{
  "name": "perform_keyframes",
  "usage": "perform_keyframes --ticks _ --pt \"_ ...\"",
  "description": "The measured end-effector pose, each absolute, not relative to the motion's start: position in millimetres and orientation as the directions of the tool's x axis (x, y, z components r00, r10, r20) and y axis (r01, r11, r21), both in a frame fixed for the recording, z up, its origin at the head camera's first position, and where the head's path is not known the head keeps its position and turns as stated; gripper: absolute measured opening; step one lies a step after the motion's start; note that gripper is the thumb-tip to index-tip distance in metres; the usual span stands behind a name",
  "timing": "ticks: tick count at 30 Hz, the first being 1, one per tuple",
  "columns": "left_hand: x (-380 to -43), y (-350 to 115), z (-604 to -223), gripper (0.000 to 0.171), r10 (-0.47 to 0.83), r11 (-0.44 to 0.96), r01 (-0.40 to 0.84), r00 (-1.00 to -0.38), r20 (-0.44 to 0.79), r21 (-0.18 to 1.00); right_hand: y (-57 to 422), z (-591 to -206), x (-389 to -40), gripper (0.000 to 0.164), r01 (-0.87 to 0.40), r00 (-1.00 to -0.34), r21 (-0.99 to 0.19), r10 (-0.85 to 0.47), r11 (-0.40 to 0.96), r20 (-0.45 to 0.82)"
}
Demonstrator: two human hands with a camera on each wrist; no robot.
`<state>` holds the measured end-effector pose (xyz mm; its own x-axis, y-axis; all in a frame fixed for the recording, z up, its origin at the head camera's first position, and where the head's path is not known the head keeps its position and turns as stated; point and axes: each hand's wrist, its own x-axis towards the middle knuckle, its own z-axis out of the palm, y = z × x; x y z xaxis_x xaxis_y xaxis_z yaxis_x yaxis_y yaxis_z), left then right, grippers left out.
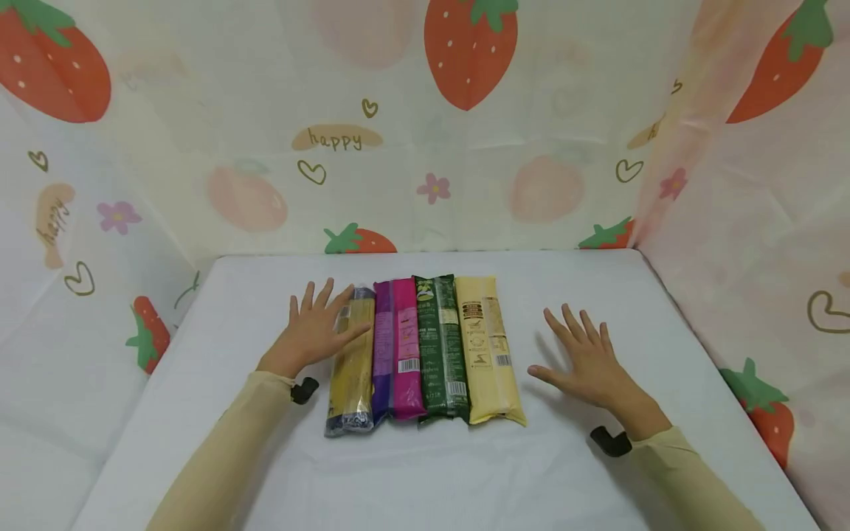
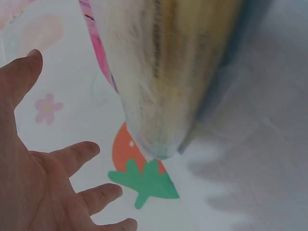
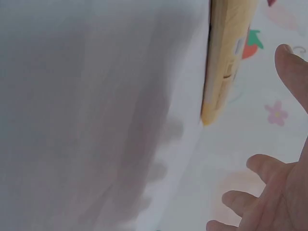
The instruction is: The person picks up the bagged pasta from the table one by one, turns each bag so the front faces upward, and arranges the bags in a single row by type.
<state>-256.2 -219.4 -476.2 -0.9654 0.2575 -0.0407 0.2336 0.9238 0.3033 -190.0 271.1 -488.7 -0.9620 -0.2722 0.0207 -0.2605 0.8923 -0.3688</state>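
Gold packet [image 1: 352,376], partly beneath left hand [image 1: 313,330]

Spread fingers [image 3: 265,166], yellow packet [image 3: 225,62] on white surface [image 3: 57,120], pink flower [image 3: 276,114] beyond

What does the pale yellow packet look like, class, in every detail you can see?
The pale yellow packet is long and narrow, in a wrapper that looks like plastic film. Seen from the head, brown printing and small drawings run down its left side; a barcode sits on the right. It lies on the white tabletop, rightmost of four packets, its near end angled slightly right. The dark green packet lies close along its left; nothing touches its right side. No tear shows.
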Motion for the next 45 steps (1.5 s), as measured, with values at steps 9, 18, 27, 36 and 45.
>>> perform_keyframes --ticks 9,18,27,36,45 --pt "-266 -199 -473 0.093 0.313 0.909 0.29 -0.949 -0.033 0.301 260 -491 -187 0.108 -0.307 -0.95 -0.367 -0.308 0.878 0.057" --pt "-274 -176 -470 0.094 0.343 0.895 0.312 -0.938 -0.044 0.319 245 -492 -183 0.108 -0.348 -0.934 -0.376 -0.353 0.859 0.058" --pt "-284 -154 -467 0.091 0.401 0.878 0.371 -0.915 -0.043 0.302 234 -493 -180 0.108 -0.386 -0.918 -0.374 -0.39 0.843 0.069" --pt "-292 -134 -461 0.092 0.446 0.859 0.407 -0.893 -0.063 0.311 224 -493 -176 0.108 -0.406 -0.909 -0.372 -0.412 0.835 0.067" --pt "-301 -116 -461 0.091 0.487 0.838 0.437 -0.869 -0.088 0.327 219 -495 -173 0.108 -0.43 -0.897 -0.36 -0.435 0.828 0.071"
